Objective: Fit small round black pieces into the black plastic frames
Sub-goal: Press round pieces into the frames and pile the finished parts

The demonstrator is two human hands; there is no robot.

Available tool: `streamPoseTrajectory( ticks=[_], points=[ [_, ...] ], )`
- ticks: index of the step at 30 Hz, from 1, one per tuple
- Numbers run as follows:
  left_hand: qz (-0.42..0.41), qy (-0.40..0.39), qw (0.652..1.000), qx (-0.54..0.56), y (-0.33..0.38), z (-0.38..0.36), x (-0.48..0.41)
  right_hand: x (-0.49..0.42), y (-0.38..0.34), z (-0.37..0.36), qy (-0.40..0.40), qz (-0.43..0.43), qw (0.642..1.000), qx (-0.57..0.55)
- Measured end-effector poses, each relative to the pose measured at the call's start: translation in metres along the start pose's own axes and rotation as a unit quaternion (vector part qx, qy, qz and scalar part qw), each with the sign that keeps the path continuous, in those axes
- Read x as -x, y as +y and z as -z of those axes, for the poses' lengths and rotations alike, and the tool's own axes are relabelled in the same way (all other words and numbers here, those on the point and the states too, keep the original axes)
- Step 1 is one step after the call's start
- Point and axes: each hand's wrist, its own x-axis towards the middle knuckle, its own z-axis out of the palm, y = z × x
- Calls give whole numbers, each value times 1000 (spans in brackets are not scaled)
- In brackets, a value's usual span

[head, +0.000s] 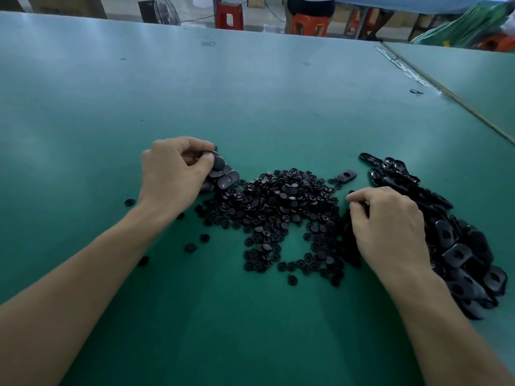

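Observation:
A wide heap of small round black pieces (284, 210) covers the middle of the green table (250, 101). To the right lies a long pile of black plastic frames (457, 246). My left hand (175, 171) grips a black frame (216, 160) at the left of the heap, just above a small stack of frames (227, 179). My right hand (390, 227) rests with curled fingers at the heap's right edge, beside the frame pile; something small and dark shows at its fingertips, too hidden to name. One frame (346, 175) lies alone behind the heap.
A few stray round pieces (191, 247) lie left of the heap. A seam (446, 91) joins a second table at the right. Beyond the far edge stand red and orange stools (229, 15), a fan (164, 11) and a seated person (310, 6).

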Motion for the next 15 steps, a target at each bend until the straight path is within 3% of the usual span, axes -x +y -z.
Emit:
streamPoseTrajectory(
  ticks=[7,11,13,15],
  points=[
    [-59,33,987,-147,-2,-1,6,0,2,-2,62,-7,996,-61],
    [-105,37,986,-122,17,-7,18,1,-1,-2,111,19,983,-142],
    [-139,8,987,-77,32,-13,31,2,-5,-3,79,37,969,-233],
    [-117,-66,991,9,44,-22,48,4,-11,-3,17,47,936,-349]
  ],
)
